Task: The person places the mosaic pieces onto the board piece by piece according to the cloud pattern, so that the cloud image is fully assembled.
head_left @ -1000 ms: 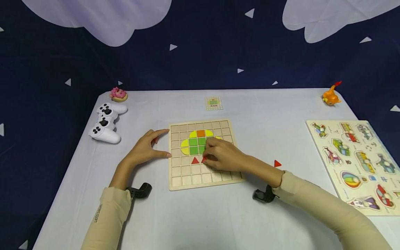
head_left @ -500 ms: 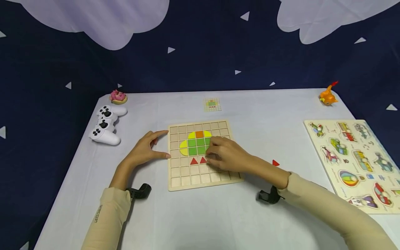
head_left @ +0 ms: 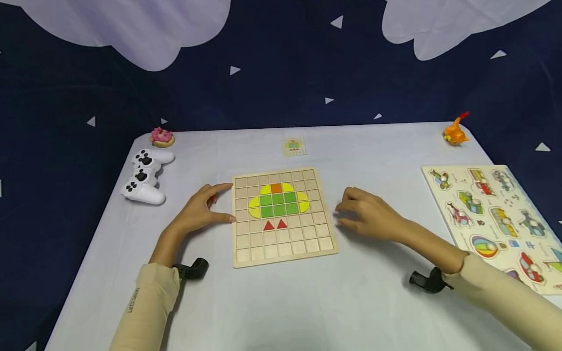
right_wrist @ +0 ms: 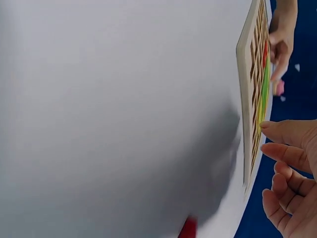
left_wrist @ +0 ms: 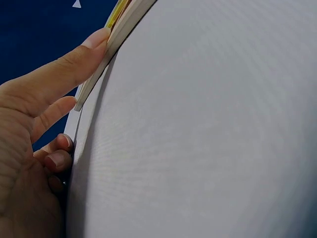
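A wooden grid board (head_left: 281, 246) lies mid-table with a figure of green squares (head_left: 277, 204), yellow curved pieces, an orange square (head_left: 276, 188) and two red triangles (head_left: 275, 224) below. My left hand (head_left: 208, 208) rests on the table; its thumb and straight index finger (left_wrist: 74, 62) touch the board's left edge (left_wrist: 116, 37). My right hand (head_left: 364, 214) hovers just off the board's right edge, fingers (right_wrist: 290, 153) loosely curled and holding nothing. A loose red piece (right_wrist: 188, 229) lies on the cloth near that hand, hidden in the head view.
A white game controller (head_left: 144, 178) and a pink doughnut toy (head_left: 160, 137) sit at the far left. A small pattern card (head_left: 293, 146) lies behind the board. At the right are an orange toy (head_left: 454, 132) and a picture peg puzzle (head_left: 496, 214).
My right hand let go of the second red triangle, now seated in the board, and drew off to the right of the board. The left hand stayed put.
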`<control>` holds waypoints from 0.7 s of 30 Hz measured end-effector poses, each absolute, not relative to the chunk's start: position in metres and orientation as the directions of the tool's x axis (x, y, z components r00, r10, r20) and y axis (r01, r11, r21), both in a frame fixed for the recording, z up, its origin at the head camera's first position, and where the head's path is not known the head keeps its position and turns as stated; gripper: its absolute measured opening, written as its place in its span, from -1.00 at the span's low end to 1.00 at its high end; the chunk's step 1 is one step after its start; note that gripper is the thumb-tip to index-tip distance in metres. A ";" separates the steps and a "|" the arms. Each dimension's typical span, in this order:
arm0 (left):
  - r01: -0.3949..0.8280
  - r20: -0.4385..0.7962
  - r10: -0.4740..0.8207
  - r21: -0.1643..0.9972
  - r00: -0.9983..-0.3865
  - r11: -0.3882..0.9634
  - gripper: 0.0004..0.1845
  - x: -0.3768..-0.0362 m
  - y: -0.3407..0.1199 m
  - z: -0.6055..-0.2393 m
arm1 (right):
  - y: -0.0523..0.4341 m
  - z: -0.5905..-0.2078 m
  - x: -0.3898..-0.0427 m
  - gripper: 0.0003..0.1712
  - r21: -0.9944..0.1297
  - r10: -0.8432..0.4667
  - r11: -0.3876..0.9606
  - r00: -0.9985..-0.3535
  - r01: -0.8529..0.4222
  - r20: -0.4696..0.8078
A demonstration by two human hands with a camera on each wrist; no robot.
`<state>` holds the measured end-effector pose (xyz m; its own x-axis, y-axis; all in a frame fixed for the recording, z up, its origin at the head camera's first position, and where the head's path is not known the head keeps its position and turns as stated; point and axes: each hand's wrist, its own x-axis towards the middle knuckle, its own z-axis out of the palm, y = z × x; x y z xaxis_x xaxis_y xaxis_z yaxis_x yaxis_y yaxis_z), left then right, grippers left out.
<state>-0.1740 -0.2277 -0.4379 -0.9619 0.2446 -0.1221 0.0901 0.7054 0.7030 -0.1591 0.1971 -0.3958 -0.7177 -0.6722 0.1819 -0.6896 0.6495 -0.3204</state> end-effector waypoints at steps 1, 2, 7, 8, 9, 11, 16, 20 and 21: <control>0.090 -0.123 0.245 0.703 -0.962 0.706 -0.01 -0.174 -0.228 -0.438 | 0.203 -0.395 -0.159 -0.75 -0.314 -0.666 0.657 -0.723 -0.685 0.183; 0.090 -0.124 0.245 0.702 -0.961 0.707 0.00 -0.174 -0.228 -0.438 | 0.209 -0.395 -0.158 -0.75 -0.309 -0.659 0.665 -0.729 -0.680 0.185; 0.090 -0.130 0.251 0.700 -0.959 0.709 -0.01 -0.174 -0.228 -0.437 | 0.235 -0.397 -0.151 -0.73 -0.289 -0.637 0.683 -0.740 -0.671 0.215; 0.091 -0.131 0.252 0.698 -0.959 0.710 0.00 -0.175 -0.228 -0.437 | 0.240 -0.397 -0.150 -0.72 -0.287 -0.632 0.686 -0.743 -0.668 0.219; 0.092 -0.130 0.252 0.697 -0.959 0.711 -0.01 -0.175 -0.228 -0.436 | 0.244 -0.397 -0.148 -0.72 -0.283 -0.630 0.689 -0.744 -0.667 0.223; 0.095 -0.129 0.252 0.692 -0.959 0.715 -0.01 -0.174 -0.228 -0.436 | 0.252 -0.397 -0.146 -0.72 -0.280 -0.625 0.694 -0.748 -0.663 0.223; 0.101 -0.122 0.252 0.688 -0.960 0.719 -0.02 -0.174 -0.229 -0.436 | 0.264 -0.399 -0.145 -0.73 -0.273 -0.624 0.697 -0.748 -0.663 0.225; 0.105 -0.118 0.257 0.694 -0.959 0.712 -0.03 -0.174 -0.229 -0.437 | 0.271 -0.401 -0.144 -0.74 -0.269 -0.634 0.686 -0.736 -0.677 0.236; 0.108 -0.116 0.259 0.697 -0.959 0.709 -0.04 -0.174 -0.228 -0.437 | 0.273 -0.401 -0.143 -0.74 -0.267 -0.637 0.683 -0.734 -0.679 0.237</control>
<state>-0.1741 -0.2285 -0.4372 -0.9589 0.2592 -0.1157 0.1077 0.7094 0.6965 -0.1429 0.2733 -0.4014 -0.7337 -0.6368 0.2369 -0.6794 0.6834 -0.2672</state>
